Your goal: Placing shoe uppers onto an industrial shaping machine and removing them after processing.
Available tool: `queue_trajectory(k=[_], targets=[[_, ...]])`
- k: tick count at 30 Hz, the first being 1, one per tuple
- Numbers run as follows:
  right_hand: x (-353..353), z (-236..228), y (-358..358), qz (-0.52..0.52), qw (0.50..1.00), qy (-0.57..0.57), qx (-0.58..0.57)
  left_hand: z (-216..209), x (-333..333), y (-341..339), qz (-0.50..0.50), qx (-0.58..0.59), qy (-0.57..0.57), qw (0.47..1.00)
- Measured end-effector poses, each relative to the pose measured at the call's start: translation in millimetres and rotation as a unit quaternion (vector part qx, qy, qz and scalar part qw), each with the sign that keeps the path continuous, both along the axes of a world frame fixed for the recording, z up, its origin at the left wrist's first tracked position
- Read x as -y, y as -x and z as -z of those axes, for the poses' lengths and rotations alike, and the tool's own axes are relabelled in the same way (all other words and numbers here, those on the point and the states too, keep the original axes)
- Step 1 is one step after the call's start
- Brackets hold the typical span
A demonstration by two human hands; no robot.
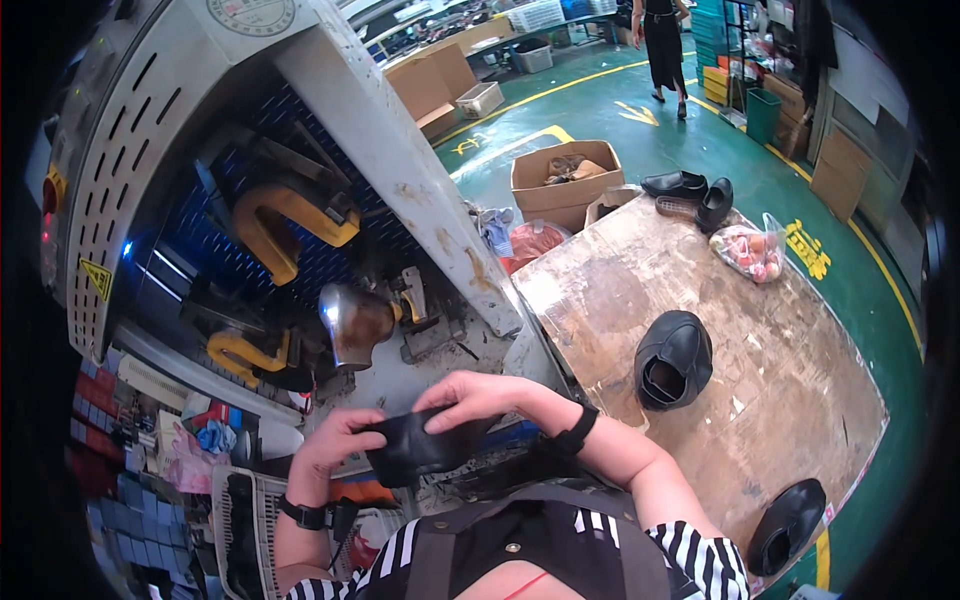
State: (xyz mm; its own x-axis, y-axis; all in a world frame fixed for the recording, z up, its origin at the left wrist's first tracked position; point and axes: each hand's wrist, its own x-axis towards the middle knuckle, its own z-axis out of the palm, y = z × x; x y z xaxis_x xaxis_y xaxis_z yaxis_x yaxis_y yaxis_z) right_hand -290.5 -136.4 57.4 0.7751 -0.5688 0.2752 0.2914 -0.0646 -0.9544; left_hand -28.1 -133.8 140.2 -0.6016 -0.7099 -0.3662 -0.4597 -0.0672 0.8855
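Both hands hold a black leather shoe upper [418, 447] close to my chest. My left hand [335, 440] grips its left end from below. My right hand [470, 397] pinches its top edge, fingers curled over the leather. Just above the hands stands a shiny metal shoe form [352, 322] on the grey machine [380, 150], with yellow clamp arms [285, 225] behind it. The hands are apart from the form.
To the right is a worn wooden table [760, 340] with a black shoe [672, 358] in the middle, another [788, 524] at its near corner, two more [692, 190] at the far end and a plastic bag [748, 250]. Cardboard box [565, 182] beyond. A person [662, 45] walks far off.
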Motion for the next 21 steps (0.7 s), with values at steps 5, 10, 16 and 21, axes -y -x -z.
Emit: queue_trajectory(k=[5, 10, 16, 21], targets=[[26.4, -26.7, -31.3, 0.036, 0.994, -0.041, 0.093, -17.7, 6.1, -16.2, -0.094, -0.096, 0.112, 0.985], [67.7, -59.1, -54.4, 0.157, 0.972, -0.062, 0.166, -47.3, 47.9, -7.4, -0.189, -0.137, 0.321, 0.918], [136.4, -52.6, -74.2, 0.349, 0.917, -0.074, 0.176, -28.1, 129.4, -8.6, -0.305, -0.134, 0.310, 0.890], [140.5, -49.6, -76.1, 0.378, 0.897, -0.137, 0.184, -10.9, 160.5, -2.0, -0.338, -0.251, 0.264, 0.868]])
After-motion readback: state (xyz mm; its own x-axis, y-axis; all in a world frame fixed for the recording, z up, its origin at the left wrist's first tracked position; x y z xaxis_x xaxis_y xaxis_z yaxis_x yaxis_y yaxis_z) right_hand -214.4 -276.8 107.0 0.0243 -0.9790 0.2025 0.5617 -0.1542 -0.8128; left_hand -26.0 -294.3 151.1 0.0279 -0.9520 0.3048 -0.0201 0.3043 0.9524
